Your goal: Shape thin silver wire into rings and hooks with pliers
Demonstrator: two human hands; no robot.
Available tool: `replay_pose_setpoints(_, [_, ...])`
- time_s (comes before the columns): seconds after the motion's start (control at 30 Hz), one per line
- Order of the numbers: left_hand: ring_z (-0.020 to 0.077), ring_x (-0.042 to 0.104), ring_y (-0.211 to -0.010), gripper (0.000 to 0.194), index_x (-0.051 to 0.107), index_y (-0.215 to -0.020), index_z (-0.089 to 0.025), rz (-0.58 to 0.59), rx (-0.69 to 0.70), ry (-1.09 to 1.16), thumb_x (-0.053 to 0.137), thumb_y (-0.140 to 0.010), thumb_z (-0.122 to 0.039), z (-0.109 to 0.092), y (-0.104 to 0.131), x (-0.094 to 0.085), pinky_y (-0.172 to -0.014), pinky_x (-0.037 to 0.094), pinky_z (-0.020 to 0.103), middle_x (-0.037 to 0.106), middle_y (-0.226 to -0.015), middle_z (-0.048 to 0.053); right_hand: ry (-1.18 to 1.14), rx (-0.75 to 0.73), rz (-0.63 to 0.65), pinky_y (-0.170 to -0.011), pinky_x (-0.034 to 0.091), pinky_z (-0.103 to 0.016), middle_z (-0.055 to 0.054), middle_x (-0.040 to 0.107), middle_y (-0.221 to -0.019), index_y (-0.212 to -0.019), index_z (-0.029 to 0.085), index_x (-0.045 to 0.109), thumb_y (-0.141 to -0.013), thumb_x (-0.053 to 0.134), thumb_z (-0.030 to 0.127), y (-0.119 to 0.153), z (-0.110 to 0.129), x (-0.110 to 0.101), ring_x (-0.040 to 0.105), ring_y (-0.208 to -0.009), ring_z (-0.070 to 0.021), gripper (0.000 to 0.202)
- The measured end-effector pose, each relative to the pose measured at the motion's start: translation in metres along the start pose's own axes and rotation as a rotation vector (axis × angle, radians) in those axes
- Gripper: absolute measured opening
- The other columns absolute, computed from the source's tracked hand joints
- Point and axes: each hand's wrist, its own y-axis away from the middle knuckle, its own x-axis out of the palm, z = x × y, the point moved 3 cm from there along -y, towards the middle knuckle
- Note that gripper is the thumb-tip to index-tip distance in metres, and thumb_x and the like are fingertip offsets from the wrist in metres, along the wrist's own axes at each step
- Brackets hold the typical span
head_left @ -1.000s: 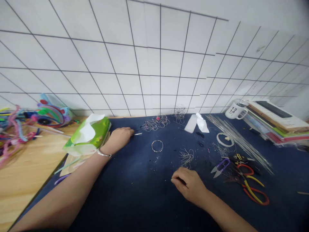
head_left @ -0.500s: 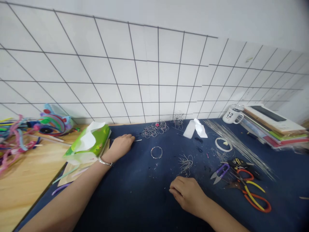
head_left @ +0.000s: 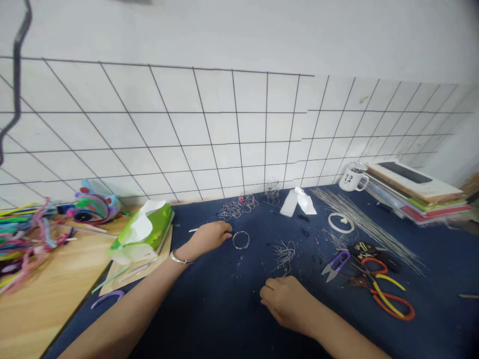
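Observation:
My left hand (head_left: 210,237), with a silver bangle (head_left: 180,258) on its wrist, reaches over the dark blue cloth (head_left: 194,299). Its fingers stretch toward a thin wire ring (head_left: 241,241) with small beads on it; the fingertips are just short of the ring's left side. A slim white stick (head_left: 193,230) lies behind this hand. Lower right, my right hand (head_left: 287,302) rests on the cloth with its fingers curled together; anything inside them is hidden. Just beyond it is a loose bunch of cut wires (head_left: 285,253).
To the right lie purple thread snips (head_left: 337,265), orange-handled pliers (head_left: 392,305), a white coil (head_left: 341,223) and long straight wires (head_left: 368,232). Wire tangles (head_left: 239,205) sit near the wall. A mug (head_left: 352,179) stands beside stacked books (head_left: 419,192). At left is a tissue pack (head_left: 160,229).
My left hand has moved right, away from the slim white stick, to the wire ring. My right hand stays almost in place. The view has tilted up and shows more wall.

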Motion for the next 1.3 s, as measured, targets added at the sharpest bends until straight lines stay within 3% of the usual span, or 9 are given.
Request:
replay_pose_setpoints(0.17, [0.0187,0.057,-0.085,0.021,0.058,-0.094,-0.022,0.013,0.07,-0.093,0.049,-0.079,-0.032,-0.028,-0.025,0.009,-0.071,0.042,0.027,0.06,-0.092,0.006,0.009,-0.004,0.044,-0.058,0.033,-0.025,-0.001,0.057,-0.081,-0.083,0.019,0.05,-0.087,0.033,0.024,0.001,-0.001,0.002,0.053,-0.069,-0.0124,0.018])
replay_pose_setpoints(0.37, [0.021,0.059,-0.077,0.019,0.059,-0.085,-0.015,0.05,0.164,-0.265,0.043,-0.075,-0.009,-0.053,-0.049,0.016,-0.065,0.044,0.03,0.06,-0.085,0.011,0.015,-0.005,0.047,-0.056,0.032,-0.025,-0.002,0.057,-0.08,-0.083,0.019,0.05,-0.087,0.033,0.024,0.003,0.0,0.0,0.053,-0.068,-0.0128,0.018])
replay_pose_setpoints(0.5, [0.0223,0.06,-0.077,0.021,0.059,-0.081,-0.014,0.059,0.214,-0.286,0.041,-0.075,-0.006,-0.065,-0.056,0.018,-0.066,0.045,0.033,0.061,-0.081,0.012,0.015,-0.012,0.049,-0.055,0.032,-0.025,-0.002,0.057,-0.081,-0.084,0.019,0.049,-0.087,0.033,0.024,0.003,-0.001,0.0,0.053,-0.068,-0.0134,0.018])
replay_pose_setpoints(0.87, [0.018,0.056,-0.071,0.017,0.057,-0.079,-0.019,0.115,0.244,-0.196,0.047,-0.067,-0.011,-0.062,-0.051,0.017,-0.061,0.039,0.027,0.061,-0.078,0.006,0.002,0.006,0.055,-0.056,0.032,-0.025,-0.002,0.057,-0.081,-0.083,0.018,0.05,-0.086,0.034,0.024,0.001,-0.005,0.0,0.054,-0.069,-0.0131,0.017])
replay_pose_setpoints(1.1, [0.0144,0.052,-0.065,0.019,0.057,-0.078,-0.022,0.209,0.372,-0.047,0.047,-0.064,-0.013,-0.083,-0.044,0.017,-0.056,0.034,0.024,0.061,-0.079,0.0,0.0,0.019,0.04,-0.057,0.033,-0.025,-0.002,0.057,-0.08,-0.084,0.019,0.051,-0.087,0.034,0.024,0.001,-0.007,-0.002,0.054,-0.07,-0.0128,0.018])
replay_pose_setpoints(1.3, [0.0134,0.052,-0.066,0.019,0.058,-0.08,-0.021,0.272,0.403,0.038,0.047,-0.066,-0.015,-0.088,-0.044,0.017,-0.057,0.035,0.023,0.062,-0.078,0.0,-0.003,0.048,0.055,-0.059,0.033,-0.024,-0.003,0.057,-0.081,-0.084,0.018,0.051,-0.088,0.034,0.024,0.001,-0.014,-0.004,0.054,-0.071,-0.0125,0.018])
